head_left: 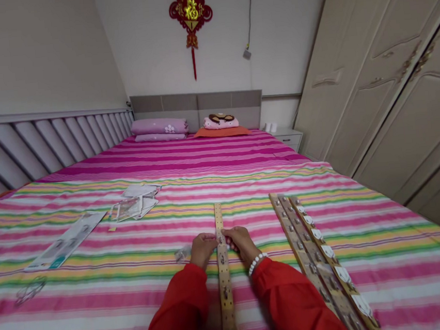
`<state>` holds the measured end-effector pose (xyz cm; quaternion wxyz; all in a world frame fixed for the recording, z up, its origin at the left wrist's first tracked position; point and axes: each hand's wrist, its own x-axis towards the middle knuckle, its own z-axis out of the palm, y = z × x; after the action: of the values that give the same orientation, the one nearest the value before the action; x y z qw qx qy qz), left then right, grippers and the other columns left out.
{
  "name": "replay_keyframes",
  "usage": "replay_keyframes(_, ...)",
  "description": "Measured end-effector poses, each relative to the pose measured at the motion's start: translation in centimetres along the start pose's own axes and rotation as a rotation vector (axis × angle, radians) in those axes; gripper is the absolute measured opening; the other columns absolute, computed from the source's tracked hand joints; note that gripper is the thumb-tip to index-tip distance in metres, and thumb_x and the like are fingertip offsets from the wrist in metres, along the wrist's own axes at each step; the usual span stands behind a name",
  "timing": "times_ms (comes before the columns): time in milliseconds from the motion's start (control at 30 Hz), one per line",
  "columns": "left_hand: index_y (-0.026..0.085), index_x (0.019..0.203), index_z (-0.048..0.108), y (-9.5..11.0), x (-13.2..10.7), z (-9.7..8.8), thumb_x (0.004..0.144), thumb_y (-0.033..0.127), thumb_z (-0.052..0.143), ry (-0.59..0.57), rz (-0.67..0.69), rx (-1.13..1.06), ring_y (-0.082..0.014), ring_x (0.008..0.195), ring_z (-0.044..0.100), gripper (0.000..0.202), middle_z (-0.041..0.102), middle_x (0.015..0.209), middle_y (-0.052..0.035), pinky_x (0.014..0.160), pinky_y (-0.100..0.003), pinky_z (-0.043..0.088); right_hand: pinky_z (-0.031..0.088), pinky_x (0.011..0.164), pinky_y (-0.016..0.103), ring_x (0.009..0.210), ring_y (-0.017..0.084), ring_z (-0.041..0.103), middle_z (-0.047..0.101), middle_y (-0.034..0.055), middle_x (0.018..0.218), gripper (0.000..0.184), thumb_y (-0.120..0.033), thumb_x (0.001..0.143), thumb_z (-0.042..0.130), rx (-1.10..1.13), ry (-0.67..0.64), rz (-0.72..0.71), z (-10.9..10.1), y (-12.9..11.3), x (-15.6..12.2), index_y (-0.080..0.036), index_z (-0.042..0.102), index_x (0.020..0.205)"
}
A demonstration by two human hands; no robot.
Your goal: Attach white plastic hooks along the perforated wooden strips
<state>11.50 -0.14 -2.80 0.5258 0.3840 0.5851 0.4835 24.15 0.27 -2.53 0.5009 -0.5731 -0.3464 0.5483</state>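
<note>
A long narrow wooden strip (225, 284) with small metal hooks along it lies lengthwise on the striped bed cover, running away from me. My left hand (202, 248) and my right hand (240, 242) meet over it, fingers pinched together on a small clear piece (220, 236) pressed against the strip. Both sleeves are red, and a white bead bracelet (257, 262) sits on my right wrist. A crumpled clear wrapper (182, 253) lies just left of my left hand.
Three more hooked wooden strips (318, 259), some with white tabs, lie to the right. Clear packets and papers (136, 203) and a long package (67, 241) lie at the left. Pillows (159, 128) are at the headboard; a wardrobe (392, 91) stands on the right.
</note>
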Motion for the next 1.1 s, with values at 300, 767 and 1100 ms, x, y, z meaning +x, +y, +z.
replay_keyframes(300,0.018,0.054,0.058,0.1,1.0,-0.3,0.040,0.012,0.075,-0.062,-0.047,0.094,-0.0100,0.041,0.046,0.023,0.049,0.038,0.0074,0.043,-0.022,0.031,0.019,0.029,0.022,0.028,0.006,0.030,0.039,-0.0050,0.026,0.034,-0.016,0.055,0.074,-0.098,0.030,0.041,0.3,-0.6,1.5,-0.018,0.048,0.032)
replay_keyframes(767,0.020,0.054,0.054,-1.7,2.7,0.4,0.035,0.014,0.082,-0.072,0.005,0.199,-0.0143,0.053,0.057,0.034,0.060,0.048,0.0046,0.051,-0.022,0.040,0.029,0.039,0.024,0.047,0.015,0.051,0.049,-0.0021,0.036,0.027,-0.021,0.043,0.083,-0.130,0.080,-0.012,0.3,0.9,3.5,-0.016,0.056,0.042)
replay_keyframes(1100,0.019,0.056,0.055,-1.1,2.6,-0.4,0.042,0.014,0.075,-0.167,-0.077,0.140,-0.0095,0.042,0.048,0.025,0.053,0.040,0.0065,0.044,-0.020,0.031,0.018,0.031,0.024,0.030,0.007,0.026,0.033,-0.0075,0.026,0.042,-0.019,0.057,0.075,-0.050,-0.014,0.058,0.2,0.0,2.3,-0.023,0.039,0.036)
